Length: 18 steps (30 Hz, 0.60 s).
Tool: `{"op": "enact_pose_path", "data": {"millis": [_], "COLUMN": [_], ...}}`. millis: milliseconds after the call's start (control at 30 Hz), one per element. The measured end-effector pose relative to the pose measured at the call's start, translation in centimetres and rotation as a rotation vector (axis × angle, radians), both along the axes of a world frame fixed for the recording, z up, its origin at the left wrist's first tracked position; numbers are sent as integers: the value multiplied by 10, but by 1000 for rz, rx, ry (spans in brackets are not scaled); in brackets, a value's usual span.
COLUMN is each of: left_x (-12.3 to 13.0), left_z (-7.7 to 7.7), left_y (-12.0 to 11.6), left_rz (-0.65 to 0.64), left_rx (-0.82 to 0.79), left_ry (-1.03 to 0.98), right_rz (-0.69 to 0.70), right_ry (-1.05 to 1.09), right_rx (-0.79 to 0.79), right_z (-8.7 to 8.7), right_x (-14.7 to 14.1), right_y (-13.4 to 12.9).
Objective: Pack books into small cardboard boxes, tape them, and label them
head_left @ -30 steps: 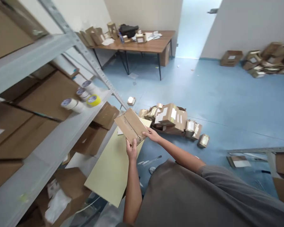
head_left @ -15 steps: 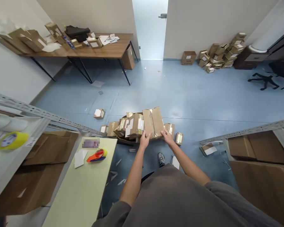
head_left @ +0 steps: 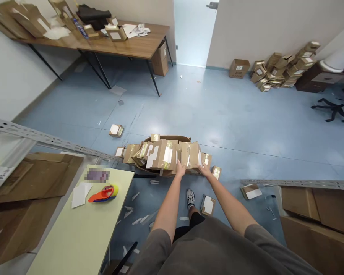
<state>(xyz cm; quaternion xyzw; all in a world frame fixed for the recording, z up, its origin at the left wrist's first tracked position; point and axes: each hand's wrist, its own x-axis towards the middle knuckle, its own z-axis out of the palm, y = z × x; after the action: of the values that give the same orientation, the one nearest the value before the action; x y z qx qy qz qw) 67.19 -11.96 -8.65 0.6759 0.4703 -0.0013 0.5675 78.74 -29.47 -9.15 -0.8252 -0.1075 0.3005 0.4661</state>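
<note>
Between my left hand [head_left: 180, 169] and my right hand [head_left: 204, 169] is a taped cardboard box [head_left: 190, 154], gripped at its near left and right edges. It sits low, among the packages in a large open carton [head_left: 176, 138] on the floor. Just left of it, a bigger box [head_left: 164, 154] with white labels and shiny tape rests on the pile. Smaller parcels [head_left: 131, 153] lie at the carton's left side. Another small box [head_left: 216, 172] stands on the floor to the right. The underside of the held box is hidden.
A pale green table [head_left: 74, 229] with an orange tape dispenser [head_left: 103, 194] stands at left. Metal shelf rails [head_left: 304, 184] run at both sides. A small box [head_left: 208, 205] lies by my foot. Behind are a brown desk [head_left: 132, 44] and stacked cartons [head_left: 281, 72].
Both hands have lowered the box onto the pile beside the larger box, and its faces now show at a different tilt. The view has shifted, showing more floor near my feet.
</note>
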Motion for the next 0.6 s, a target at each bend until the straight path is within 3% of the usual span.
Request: {"op": "enact_pose_path", "data": {"millis": [133,267,400,600], "left_x": [-16,-42,-66,-122], "left_z": [2,12,26,57], "left_y": [12,17,26,57], "left_rz": [40,109,141,237], "left_rx": [7,70,131,229], "left_ry": [-18,-54,-69,-179], "right_rz": [33,66,106,264], "right_ry": [97,104,15,-167], "right_rx": [-68,-61,-26,67], "right_z": [-6,5,28,76], "right_x": [-8,-13,-21,-61], "right_y": [6,9,31,101]}}
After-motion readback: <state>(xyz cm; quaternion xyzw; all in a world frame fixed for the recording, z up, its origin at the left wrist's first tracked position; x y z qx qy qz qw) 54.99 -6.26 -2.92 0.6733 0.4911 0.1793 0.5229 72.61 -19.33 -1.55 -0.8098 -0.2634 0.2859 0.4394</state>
